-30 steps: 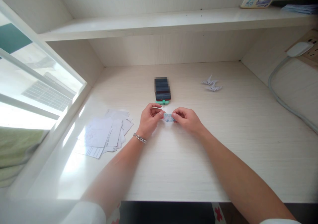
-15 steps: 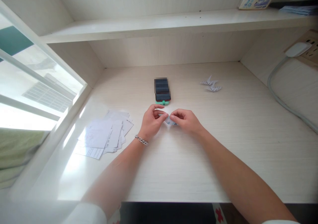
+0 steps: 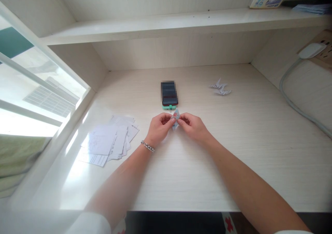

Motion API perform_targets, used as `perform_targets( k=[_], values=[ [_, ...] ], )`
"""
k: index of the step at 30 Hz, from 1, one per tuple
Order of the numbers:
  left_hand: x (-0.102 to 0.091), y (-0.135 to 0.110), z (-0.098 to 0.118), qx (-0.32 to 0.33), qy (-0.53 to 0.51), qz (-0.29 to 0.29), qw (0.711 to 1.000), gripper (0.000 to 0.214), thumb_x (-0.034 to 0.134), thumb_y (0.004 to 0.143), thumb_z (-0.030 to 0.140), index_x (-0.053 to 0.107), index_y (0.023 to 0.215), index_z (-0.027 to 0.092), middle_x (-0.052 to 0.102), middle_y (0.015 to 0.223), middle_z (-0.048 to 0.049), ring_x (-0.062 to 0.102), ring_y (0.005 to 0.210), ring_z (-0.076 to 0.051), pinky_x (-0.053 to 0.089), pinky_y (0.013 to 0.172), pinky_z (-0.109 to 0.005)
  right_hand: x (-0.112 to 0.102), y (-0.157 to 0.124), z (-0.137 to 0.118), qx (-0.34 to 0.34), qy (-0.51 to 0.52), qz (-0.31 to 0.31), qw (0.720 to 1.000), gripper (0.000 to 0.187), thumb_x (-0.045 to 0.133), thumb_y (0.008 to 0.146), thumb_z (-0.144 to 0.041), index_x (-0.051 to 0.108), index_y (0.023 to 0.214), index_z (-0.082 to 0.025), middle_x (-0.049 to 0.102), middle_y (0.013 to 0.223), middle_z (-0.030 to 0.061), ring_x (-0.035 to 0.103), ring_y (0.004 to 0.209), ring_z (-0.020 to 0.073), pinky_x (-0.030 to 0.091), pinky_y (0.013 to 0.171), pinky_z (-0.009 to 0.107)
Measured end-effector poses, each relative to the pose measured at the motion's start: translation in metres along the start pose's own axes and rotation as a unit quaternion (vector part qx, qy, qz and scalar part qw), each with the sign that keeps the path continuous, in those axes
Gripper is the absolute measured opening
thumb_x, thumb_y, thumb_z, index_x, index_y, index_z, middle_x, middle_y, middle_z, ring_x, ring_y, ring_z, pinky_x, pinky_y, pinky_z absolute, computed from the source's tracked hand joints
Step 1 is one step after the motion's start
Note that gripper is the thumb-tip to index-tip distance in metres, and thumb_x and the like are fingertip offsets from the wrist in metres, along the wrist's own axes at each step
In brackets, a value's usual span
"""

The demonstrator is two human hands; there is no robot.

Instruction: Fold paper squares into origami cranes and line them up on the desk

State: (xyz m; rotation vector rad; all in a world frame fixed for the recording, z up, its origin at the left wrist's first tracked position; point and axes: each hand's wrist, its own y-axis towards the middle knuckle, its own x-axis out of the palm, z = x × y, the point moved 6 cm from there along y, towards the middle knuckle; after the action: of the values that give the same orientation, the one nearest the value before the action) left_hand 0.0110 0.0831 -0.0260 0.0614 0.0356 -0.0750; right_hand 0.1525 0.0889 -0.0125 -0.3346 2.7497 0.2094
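Both my hands meet over the middle of the white desk (image 3: 181, 171). A small folded piece of printed blue paper (image 3: 176, 118) stands up between them. My left hand (image 3: 158, 128), with a chain bracelet at the wrist, pinches its left side. My right hand (image 3: 193, 126) pinches its right side. The fingers of both hands are curled shut on the paper, just in front of a phone (image 3: 169, 95).
The phone has a teal case and lies flat behind my hands. A loose pile of paper sheets (image 3: 109, 140) lies at the left. Two small folded paper figures (image 3: 221, 87) sit at the back right. A cable (image 3: 298, 106) and plug run along the right wall.
The paper piece has turned from lying flat between my fingers to standing upright, and both hands have closed in together on it.
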Motion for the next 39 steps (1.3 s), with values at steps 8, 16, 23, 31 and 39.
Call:
perform_targets(
  k=[8,16,23,31,39],
  values=[
    [0.000,0.000,0.002,-0.005,-0.017,-0.003,1.000,0.026,0.067,0.073,0.035,0.066,0.086,0.013,0.068,0.085,-0.0074,0.062,0.077,-0.015,0.049,0.069,-0.027,0.000,0.000,-0.003,0.000,0.022,0.000,1.000,0.018,0.056,0.080,-0.035,0.062,0.080,-0.018,0.065,0.079,0.0033,0.059,0.073,0.0163,0.046,0.065,0.027],
    [0.005,-0.002,0.006,-0.010,-0.068,-0.021,0.997,0.030,0.071,0.070,0.033,0.064,0.092,0.014,0.068,0.090,-0.0089,0.064,0.082,-0.017,0.051,0.075,-0.031,-0.004,0.003,0.008,0.028,0.121,0.047,0.991,0.025,0.061,0.076,-0.041,0.063,0.075,-0.016,0.064,0.071,0.0031,0.059,0.067,0.0156,0.048,0.064,0.028],
    [0.000,0.000,0.000,-0.032,-0.045,-0.010,0.998,0.023,0.069,0.071,0.032,0.065,0.086,0.014,0.066,0.081,-0.0057,0.061,0.070,-0.014,0.052,0.067,-0.028,-0.013,0.006,0.010,0.029,0.161,0.072,0.984,0.039,0.066,0.073,-0.043,0.060,0.103,-0.020,0.067,0.094,0.0068,0.063,0.081,0.0178,0.052,0.066,0.029],
    [-0.004,-0.002,0.012,0.023,0.091,0.002,0.996,0.022,0.065,0.075,0.035,0.070,0.085,0.017,0.069,0.087,-0.0079,0.063,0.078,-0.018,0.051,0.069,-0.029,-0.013,0.001,-0.002,-0.015,0.072,0.045,0.996,0.019,0.066,0.074,-0.034,0.070,0.086,-0.020,0.070,0.086,0.0051,0.064,0.081,0.0191,0.051,0.073,0.032],
    [-0.004,-0.002,0.009,0.005,0.014,0.005,1.000,0.034,0.070,0.070,0.034,0.067,0.098,0.015,0.068,0.096,-0.0100,0.066,0.074,-0.017,0.055,0.070,-0.032,-0.010,0.002,0.001,-0.001,0.082,0.046,0.996,0.022,0.063,0.074,-0.031,0.071,0.092,-0.019,0.071,0.089,0.0057,0.064,0.083,0.0195,0.050,0.073,0.031]
  ],
)
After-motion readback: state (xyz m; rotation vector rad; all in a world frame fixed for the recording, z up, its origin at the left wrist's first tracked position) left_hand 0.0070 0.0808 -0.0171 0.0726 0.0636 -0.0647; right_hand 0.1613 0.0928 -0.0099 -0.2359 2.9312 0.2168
